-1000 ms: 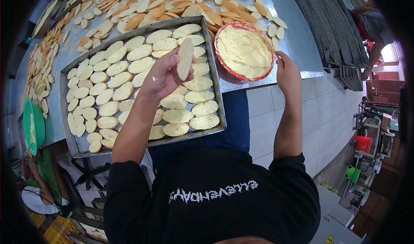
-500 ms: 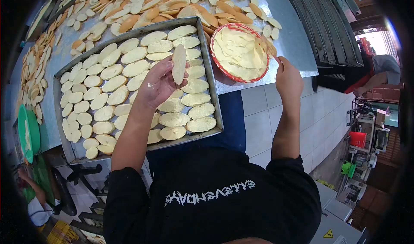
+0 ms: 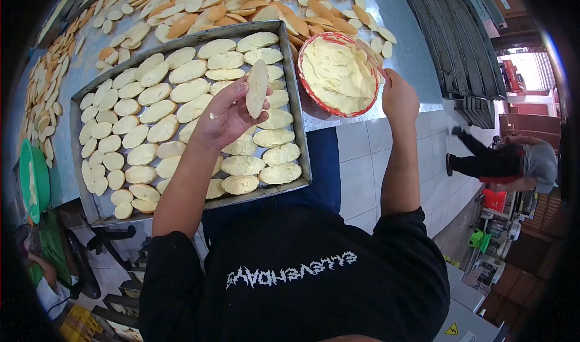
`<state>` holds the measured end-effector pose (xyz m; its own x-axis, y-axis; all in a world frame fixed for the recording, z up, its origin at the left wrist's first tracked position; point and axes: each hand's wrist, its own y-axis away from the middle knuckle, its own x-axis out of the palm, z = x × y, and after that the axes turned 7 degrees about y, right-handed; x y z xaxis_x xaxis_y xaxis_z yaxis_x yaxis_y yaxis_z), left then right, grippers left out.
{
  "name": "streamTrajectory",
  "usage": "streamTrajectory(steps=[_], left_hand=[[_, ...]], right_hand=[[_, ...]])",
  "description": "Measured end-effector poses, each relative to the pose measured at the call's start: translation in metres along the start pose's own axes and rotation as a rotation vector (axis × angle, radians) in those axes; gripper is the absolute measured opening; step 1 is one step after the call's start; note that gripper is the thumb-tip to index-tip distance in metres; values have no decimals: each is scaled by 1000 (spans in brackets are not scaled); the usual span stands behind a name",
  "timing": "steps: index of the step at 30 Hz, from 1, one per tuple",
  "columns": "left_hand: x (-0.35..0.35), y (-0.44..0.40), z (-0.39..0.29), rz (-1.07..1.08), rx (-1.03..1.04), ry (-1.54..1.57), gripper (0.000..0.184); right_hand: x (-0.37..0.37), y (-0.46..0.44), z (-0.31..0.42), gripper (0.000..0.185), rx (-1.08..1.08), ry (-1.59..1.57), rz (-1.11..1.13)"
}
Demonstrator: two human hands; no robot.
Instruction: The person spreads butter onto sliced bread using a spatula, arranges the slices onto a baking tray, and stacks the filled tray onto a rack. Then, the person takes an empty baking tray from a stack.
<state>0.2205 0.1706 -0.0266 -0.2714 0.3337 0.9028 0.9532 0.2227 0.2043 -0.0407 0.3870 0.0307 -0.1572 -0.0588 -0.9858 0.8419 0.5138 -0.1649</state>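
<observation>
My left hand (image 3: pixel 232 115) holds an oval slice of bread (image 3: pixel 257 88) upright between thumb and fingers, above a metal baking tray (image 3: pixel 307 154). Rows of cream-coated bread slices (image 3: pixel 141 174) cover the tray. On the right, my right hand (image 3: pixel 400 97) is closed around the handle of a spatula (image 3: pixel 370 55). Its blade dips into the right side of a red-rimmed bowl (image 3: pixel 301 79) of pale yellow cream (image 3: pixel 337 76), which stands against the tray's right side.
Loose bread slices (image 3: pixel 199 6) are heaped across the metal table (image 3: pixel 417 58) behind the tray. A green basin (image 3: pixel 33 182) stands at the left edge. Stacked dark trays (image 3: pixel 450 34) are at the upper right. One person (image 3: pixel 525 161) walks at right; another person's arm (image 3: pixel 42 266) shows lower left.
The spatula has shifted slightly up and left in the bowl. My left hand and its bread slice have moved slightly right. The person at right has come further into view.
</observation>
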Motion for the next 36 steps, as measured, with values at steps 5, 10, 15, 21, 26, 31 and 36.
streamTrajectory(steps=[5,10,15,21,26,31,36], left_hand=[[1,-1,0,1,-28,15,50],[-2,-1,2,12,-38,20,50],[7,1,0,-35,-37,-6,49],[3,0,-2,-23,-29,-11,49],[3,0,-2,-44,-30,-19,50],[4,-4,1,-51,-39,-21,50],[2,-6,5,-8,-46,-9,48]], right_hand=[[-5,-12,12,28,-18,-41,95],[9,-24,11,30,-71,-59,107],[20,-32,7,28,-168,-151,100],[32,-45,3,26,-327,-214,76],[28,-66,-4,24,-518,-81,31],[25,-87,0,24,-692,26,-153],[21,-101,7,23,-835,-12,-154]])
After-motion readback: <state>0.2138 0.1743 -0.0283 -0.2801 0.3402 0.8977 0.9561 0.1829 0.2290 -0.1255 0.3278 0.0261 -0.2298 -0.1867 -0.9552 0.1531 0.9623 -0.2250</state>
